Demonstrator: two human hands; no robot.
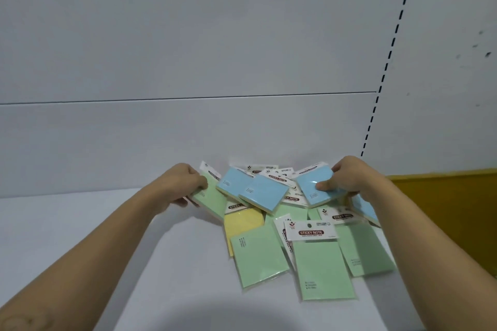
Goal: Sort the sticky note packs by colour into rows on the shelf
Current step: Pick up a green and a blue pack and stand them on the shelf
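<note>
A loose pile of sticky note packs lies on the white shelf (80, 223) against the back wall. My left hand (185, 183) grips a green pack (212, 197) at the pile's left edge. My right hand (347, 180) pinches a blue pack (313, 187) at the upper right, thumb on its face. Two more blue packs (265, 192) lie between the hands, and another blue one (365, 208) pokes out under my right wrist. A yellow pack (242, 220) sits below them. Several green packs (321, 266) spread toward the front, one labelled "STICKY NOTE".
A yellow panel (443, 209) borders the shelf on the right. A slotted upright strip (387, 67) runs up the white back wall. Bare shelf surface stretches to the left of the pile.
</note>
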